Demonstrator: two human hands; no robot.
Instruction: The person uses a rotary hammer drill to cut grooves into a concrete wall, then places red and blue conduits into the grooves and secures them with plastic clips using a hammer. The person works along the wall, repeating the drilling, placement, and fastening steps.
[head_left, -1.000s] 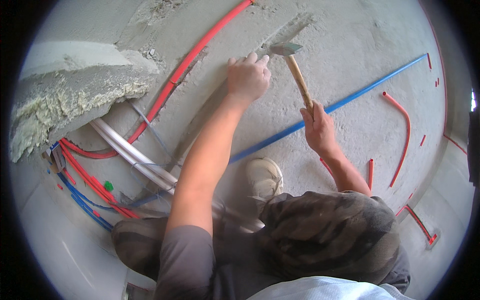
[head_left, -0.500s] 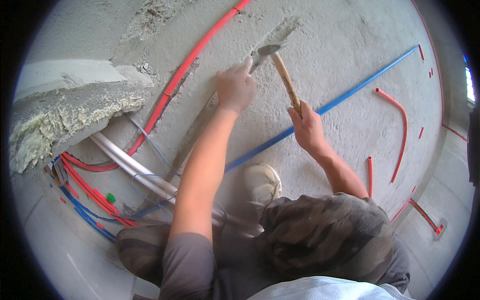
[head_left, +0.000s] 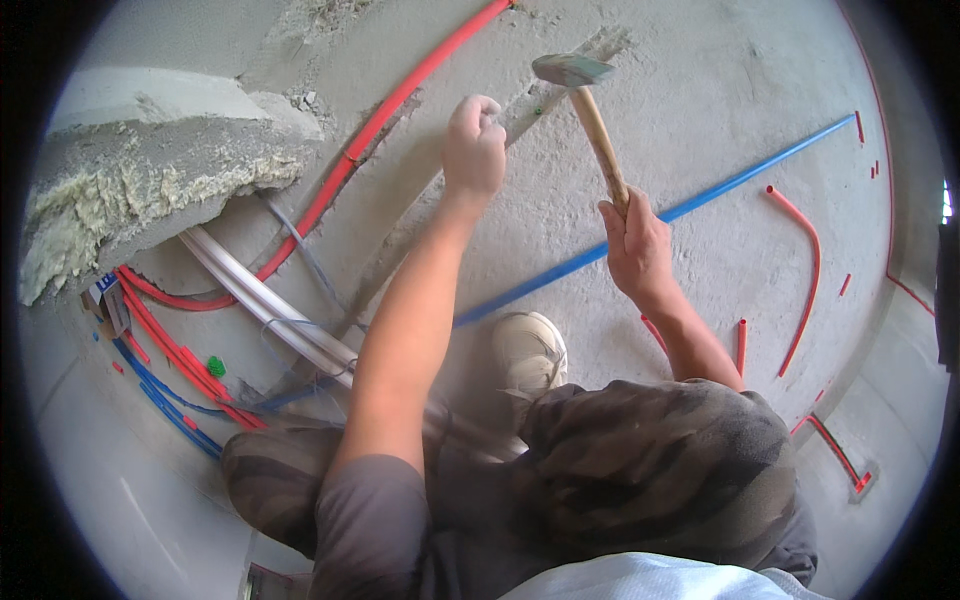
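Observation:
My right hand (head_left: 640,248) is wrapped round the lower end of a hammer's wooden handle (head_left: 601,145). The metal hammer head (head_left: 572,70) hangs over a straight groove (head_left: 525,118) cut in the rough grey concrete. Left of the hammer, my left hand (head_left: 474,150) is beside the groove with its fingers curled in. Whatever those fingers may hold is hidden. A small green bit shows in the groove between my left hand and the hammer. One beige shoe (head_left: 530,352) of mine rests on the concrete between my arms.
A red pipe (head_left: 352,155) curves past my left forearm, near a broken concrete ledge (head_left: 170,165). White pipes (head_left: 262,300) and red and blue tubing (head_left: 165,385) lie at lower left. A long blue pipe (head_left: 740,175) crosses behind my right hand; loose red pipe pieces (head_left: 812,265) lie at right.
The hammer has come up off the groove and slightly right, away from my left hand. The fingers of my left hand, stretched toward the groove before, are now curled. The whole view has shifted slightly.

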